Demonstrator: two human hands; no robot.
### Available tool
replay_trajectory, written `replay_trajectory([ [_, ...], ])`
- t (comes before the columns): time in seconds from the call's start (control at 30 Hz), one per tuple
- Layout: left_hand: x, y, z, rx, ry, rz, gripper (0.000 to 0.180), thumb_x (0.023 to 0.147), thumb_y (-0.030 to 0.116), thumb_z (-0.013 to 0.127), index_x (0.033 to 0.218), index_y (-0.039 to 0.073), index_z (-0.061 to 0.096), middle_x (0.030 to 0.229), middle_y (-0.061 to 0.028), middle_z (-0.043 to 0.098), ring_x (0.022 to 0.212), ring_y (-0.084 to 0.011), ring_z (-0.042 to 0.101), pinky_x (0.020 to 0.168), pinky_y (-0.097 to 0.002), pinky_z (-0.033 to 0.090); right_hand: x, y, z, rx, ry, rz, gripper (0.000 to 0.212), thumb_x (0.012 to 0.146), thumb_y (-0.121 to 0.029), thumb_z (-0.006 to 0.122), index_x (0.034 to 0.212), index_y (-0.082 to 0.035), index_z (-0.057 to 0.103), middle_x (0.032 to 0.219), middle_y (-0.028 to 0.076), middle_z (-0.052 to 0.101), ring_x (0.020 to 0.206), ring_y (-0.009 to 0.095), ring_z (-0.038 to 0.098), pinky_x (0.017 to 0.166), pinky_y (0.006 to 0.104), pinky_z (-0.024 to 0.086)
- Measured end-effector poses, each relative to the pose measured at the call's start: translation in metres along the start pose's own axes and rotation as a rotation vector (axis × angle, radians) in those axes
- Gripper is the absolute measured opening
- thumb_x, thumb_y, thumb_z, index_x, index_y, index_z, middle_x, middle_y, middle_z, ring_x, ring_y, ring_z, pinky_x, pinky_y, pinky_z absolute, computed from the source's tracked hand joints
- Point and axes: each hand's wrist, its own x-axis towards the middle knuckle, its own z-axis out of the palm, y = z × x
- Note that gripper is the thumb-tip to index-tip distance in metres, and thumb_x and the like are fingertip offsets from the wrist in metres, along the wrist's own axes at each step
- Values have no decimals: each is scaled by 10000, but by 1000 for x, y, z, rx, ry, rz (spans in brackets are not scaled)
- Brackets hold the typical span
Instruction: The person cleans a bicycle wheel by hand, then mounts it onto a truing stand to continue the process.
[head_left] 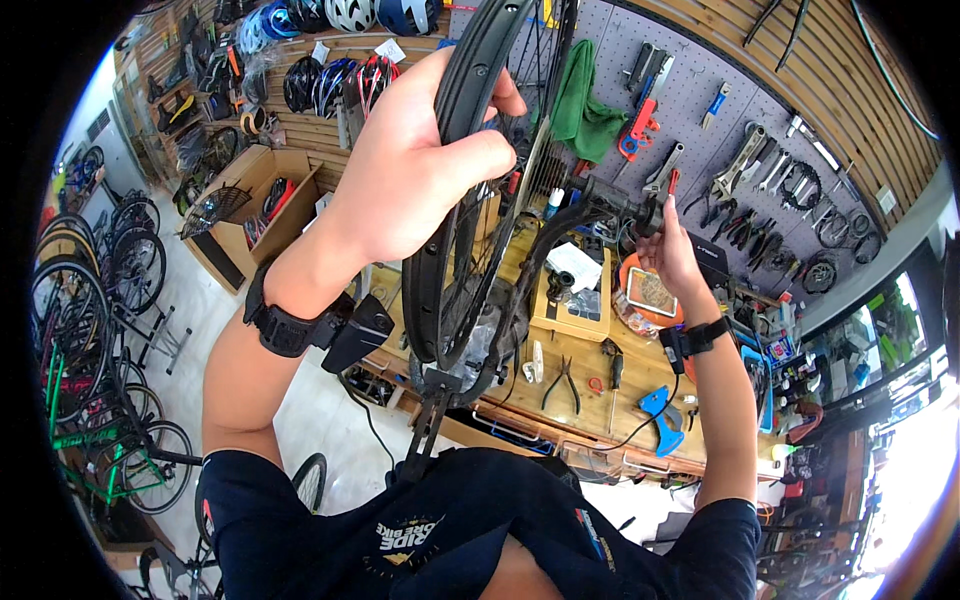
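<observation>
One bare wheel rim (422,290), my left fingers (480,158) curled round it.
I judge the spokes (540,75) already laced; no tyre is on. Above the surface (645,365), my right fingers' (672,235) grip I cannot tell.

Bright overall. Harshest light at right: white glare along the lower-right edge, detail burnt out. Pale floor (225,325) bright at left. Back of left hand (400,170) strongly lit; black wheel rim (425,285) near, edges fairly crisp. Dark shirt (330,525) loses fold detail. Distant bicycles (110,260) softer. Fisheye bend: wall slats (850,80) bow; corners black.
</observation>
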Motion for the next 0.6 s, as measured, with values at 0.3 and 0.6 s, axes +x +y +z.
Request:
replay_trajectory([
  [0.3,-8,3,0,-32,-1,-4,320,807,38,622,1117,11,548,1063,-54,576,1009,-139,542,944,-350,395,2,-11,3,-214,-4,146,744,963,-654,352,1256,16,491,1179,186,605,908,250,647,689,328,518],
  [0.6,-10,6,-2,-11,-49,-72,405,880,136,602,1257,12,525,1220,-82,571,1194,-188,529,1085,-395,340,-15,-5,36,4,39,60,676,964,-646,371,999,-12,603,768,118,624,655,170,604,552,271,448],
])
